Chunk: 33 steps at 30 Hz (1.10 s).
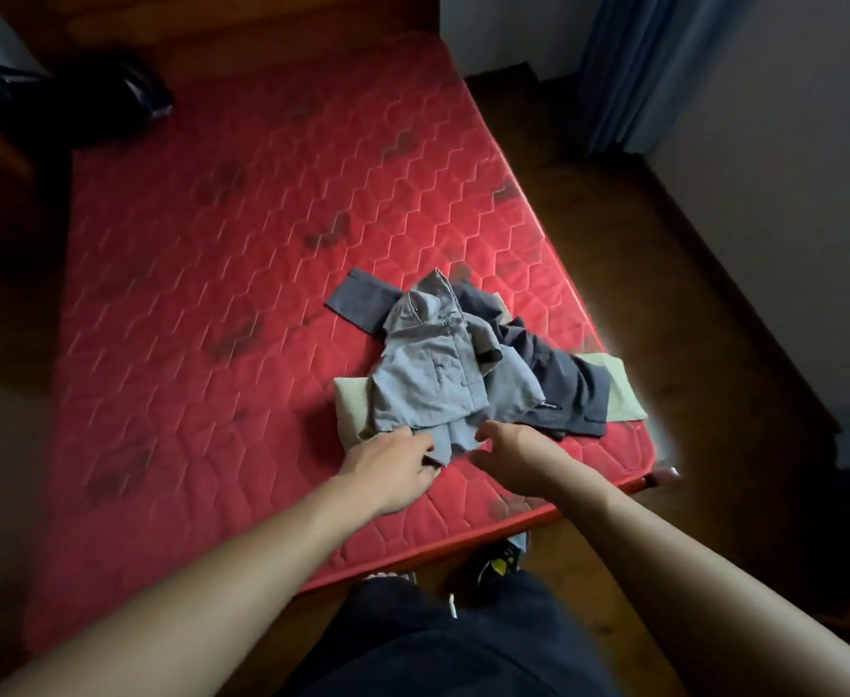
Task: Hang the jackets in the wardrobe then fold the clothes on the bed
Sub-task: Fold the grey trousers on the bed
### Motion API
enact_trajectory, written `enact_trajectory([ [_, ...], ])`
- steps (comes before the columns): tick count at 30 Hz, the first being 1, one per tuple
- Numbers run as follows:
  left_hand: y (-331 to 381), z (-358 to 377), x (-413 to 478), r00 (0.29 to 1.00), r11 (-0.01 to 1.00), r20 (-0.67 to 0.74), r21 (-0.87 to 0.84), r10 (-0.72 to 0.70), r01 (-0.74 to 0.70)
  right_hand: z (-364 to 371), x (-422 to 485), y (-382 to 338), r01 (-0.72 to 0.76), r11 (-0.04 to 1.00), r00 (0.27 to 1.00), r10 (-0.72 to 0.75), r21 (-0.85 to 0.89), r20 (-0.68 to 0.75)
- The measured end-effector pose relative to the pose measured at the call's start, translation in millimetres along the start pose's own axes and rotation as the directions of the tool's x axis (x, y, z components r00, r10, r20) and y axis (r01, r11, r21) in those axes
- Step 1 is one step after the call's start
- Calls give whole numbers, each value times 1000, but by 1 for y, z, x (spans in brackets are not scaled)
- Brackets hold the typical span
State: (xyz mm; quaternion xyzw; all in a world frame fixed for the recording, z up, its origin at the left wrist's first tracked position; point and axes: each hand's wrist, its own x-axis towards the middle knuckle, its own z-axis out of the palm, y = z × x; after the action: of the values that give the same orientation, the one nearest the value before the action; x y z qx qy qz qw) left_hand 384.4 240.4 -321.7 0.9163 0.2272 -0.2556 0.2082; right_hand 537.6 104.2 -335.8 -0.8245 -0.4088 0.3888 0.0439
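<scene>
A: Red quilted mattress (212, 274), filling most of the frame, dark smudges across it. Brown wooden floor (689, 304) down the right side.

B: And at the edges?

A: Blue curtain (634, 67) in the upper right. Black bag (86, 98) in the upper left, by the mattress's far corner.

B: Clothes?

A: Heaped right of centre, near the mattress's lower right corner. Light grey-blue garment (428, 384) on top, crumpled. Dark grey garment (559, 374) beside it and partly under it. Pale green cloth (350, 404) underneath, showing at both sides of the heap.

B: Hands?

A: Both reaching in from the bottom of the frame. Left hand (388, 470) back up, fingers close together, tips touching the grey-blue garment's lower hem. Pinching or only touching, cannot tell: too blurred. Right hand (518, 455) just beside the same hem, fingers loosely curled, thumb set apart, gripping nothing.

B: Anything smaller?

A: Shoe (501, 558) with a yellow patch, bottom centre, on the floor below the mattress edge.
</scene>
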Motion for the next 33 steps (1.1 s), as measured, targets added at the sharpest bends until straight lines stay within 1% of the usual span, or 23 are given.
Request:
enact_trajectory([
  [2, 9, 6, 22, 999, 999, 5, -11, -45, 45, -11, 23, 23, 43, 998, 999, -43, -53, 1],
  [6, 21, 28, 67, 991, 994, 84, -11, -105, 107, -16, 79, 64, 64, 997, 997, -62, -52, 34],
  [10, 15, 55, 124, 975, 987, 156, 13, -162, 162, 7, 149, 92, -22, 1000, 997, 22, 1, 70],
  [13, 1, 74, 168, 964, 983, 191, 31, -184, 182, 34, 203, 104, -93, 989, 993, 83, 118, 84],
  [14, -4, 79, 181, 961, 982, 203, 39, -190, 186, 44, 220, 107, -137, 975, 989, 125, 176, 81],
  [16, -12, 89, 202, 956, 980, 216, 46, -197, 191, 65, 253, 114, -242, 917, 970, 231, 316, 72],
  [17, -17, 95, 209, 955, 980, 220, 44, -200, 195, 75, 267, 118, -291, 871, 956, 281, 396, 84],
  [18, -20, 101, 213, 953, 979, 223, 42, -204, 199, 84, 280, 120, -337, 806, 939, 326, 486, 110],
  [20, -29, 114, 214, 950, 977, 230, 36, -213, 210, 100, 301, 124, -392, 621, 908, 382, 679, 174],
  [21, -33, 120, 212, 948, 975, 229, 28, -221, 220, 107, 309, 127, -405, 547, 895, 403, 733, 194],
  [22, -38, 126, 208, 946, 972, 226, 16, -233, 236, 113, 314, 128, -420, 525, 884, 420, 740, 203],
  [25, -51, 136, 193, 940, 955, 194, -46, -279, 293, 119, 313, 124, -411, 578, 890, 421, 705, 174],
  [28, -59, 136, 174, 944, 941, 123, -111, -305, 318, 106, 296, 102, -322, 623, 929, 354, 713, 110],
  [29, -61, 133, 169, 948, 937, 85, -145, -307, 317, 98, 288, 91, -294, 622, 939, 329, 726, 99],
  [32, -58, 110, 152, 950, 922, -58, -267, -307, 281, 65, 257, 44, -239, 559, 964, 233, 794, 126],
  [33, -56, 99, 148, 948, 916, -106, -307, -301, 256, 54, 245, 27, -206, 561, 975, 187, 802, 120],
])
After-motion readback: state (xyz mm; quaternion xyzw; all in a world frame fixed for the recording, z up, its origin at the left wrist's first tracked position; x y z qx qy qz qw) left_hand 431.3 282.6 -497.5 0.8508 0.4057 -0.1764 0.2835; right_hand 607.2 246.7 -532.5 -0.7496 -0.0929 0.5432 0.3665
